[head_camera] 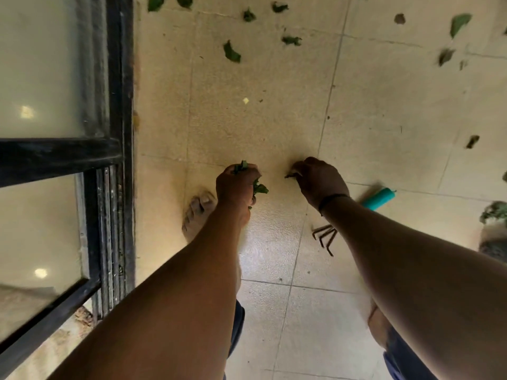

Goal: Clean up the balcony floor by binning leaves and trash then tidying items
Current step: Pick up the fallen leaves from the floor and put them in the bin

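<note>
Step in hand: gathering loose leaves off the balcony floor (274, 119) by hand, judged from the bunch already held and the leaf being picked.
Left hand: the left hand (237, 185) is curled tight round a bunch of leaves (259, 187), with green ends poking out above and beside the fist.
Right hand: the right hand (319, 178) is down at the floor, fingertips pinching a small leaf (290, 175) just ahead of its knuckles; whether the leaf has left the tile cannot be told.
Leaves left: scattered leaves (231, 53) lie well beyond both hands, further along the floor, with more off to the right-hand side.
Bin: none in view, so where the handful must go cannot be told.
Near the right wrist: a small hand rake (325, 237) with a teal handle (380, 198) lies on the floor, partly under the right forearm.
Near the left hand: a bare foot (197, 212) stands just beside it, and a dark door frame (120, 160) runs along the far side of that.
Doing it well: pass the pinched leaf into the left fist rather than start a second handful; keep the left grip closed so nothing slips out.
Next reach: probably work outward to the nearest leaves ahead before the fist overfills.
Risk: dry bits may crumble if squeezed hard, and the rake prongs sit close to the right arm.
</note>
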